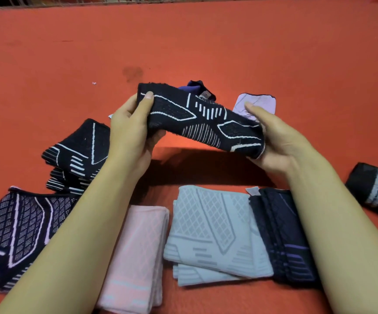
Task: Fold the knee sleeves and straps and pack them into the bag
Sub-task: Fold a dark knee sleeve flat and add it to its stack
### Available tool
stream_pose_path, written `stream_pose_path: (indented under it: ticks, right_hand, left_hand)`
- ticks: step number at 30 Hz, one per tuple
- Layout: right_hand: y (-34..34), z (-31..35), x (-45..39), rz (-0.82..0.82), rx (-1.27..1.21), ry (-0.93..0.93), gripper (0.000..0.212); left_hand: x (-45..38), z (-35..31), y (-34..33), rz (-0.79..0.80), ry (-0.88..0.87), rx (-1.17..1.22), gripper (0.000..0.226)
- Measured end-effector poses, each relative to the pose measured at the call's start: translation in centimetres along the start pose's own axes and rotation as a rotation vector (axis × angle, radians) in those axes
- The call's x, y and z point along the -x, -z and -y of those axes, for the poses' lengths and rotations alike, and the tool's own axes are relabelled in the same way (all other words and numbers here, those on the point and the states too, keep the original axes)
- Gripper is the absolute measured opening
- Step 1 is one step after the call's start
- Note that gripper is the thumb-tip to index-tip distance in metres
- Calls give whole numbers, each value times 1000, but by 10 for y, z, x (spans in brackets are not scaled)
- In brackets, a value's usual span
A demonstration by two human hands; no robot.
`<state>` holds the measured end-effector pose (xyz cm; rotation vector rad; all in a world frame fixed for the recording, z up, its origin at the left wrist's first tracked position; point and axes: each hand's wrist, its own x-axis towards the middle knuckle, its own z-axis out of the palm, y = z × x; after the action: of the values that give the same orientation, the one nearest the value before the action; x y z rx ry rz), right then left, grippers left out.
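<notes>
Head view shows both hands, left hand (130, 130) and right hand (278, 141), gripping opposite ends of a black white-lined knee sleeve (202, 120) above the red floor (206, 41), with pink (138, 254), grey (215, 232) and dark folded sleeves (281, 234) beneath the forearms, black stacks (79, 152) to the left, open floor beyond.

Both forearms extended, left hand (129, 130) gripping, right hand (281, 141) seemingly gripping
</notes>
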<state>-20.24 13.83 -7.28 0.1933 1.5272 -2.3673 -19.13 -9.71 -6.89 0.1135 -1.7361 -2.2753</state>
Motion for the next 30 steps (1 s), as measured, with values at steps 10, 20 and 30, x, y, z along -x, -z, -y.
stream_pose_path:
  ticks: [10,20,30]
  right_hand:
    - [-5,-9,11,401,354,66,37]
    - [-11,-13,-7,-28,203,465,12]
    - [-14,-19,-3,130,441,454,32]
  left_hand:
    - [7,-17,5,170,414,621,38]
    - [18,-8,-11,495,467,-62,56]
    - [19,3,-14,407,128,-246,23]
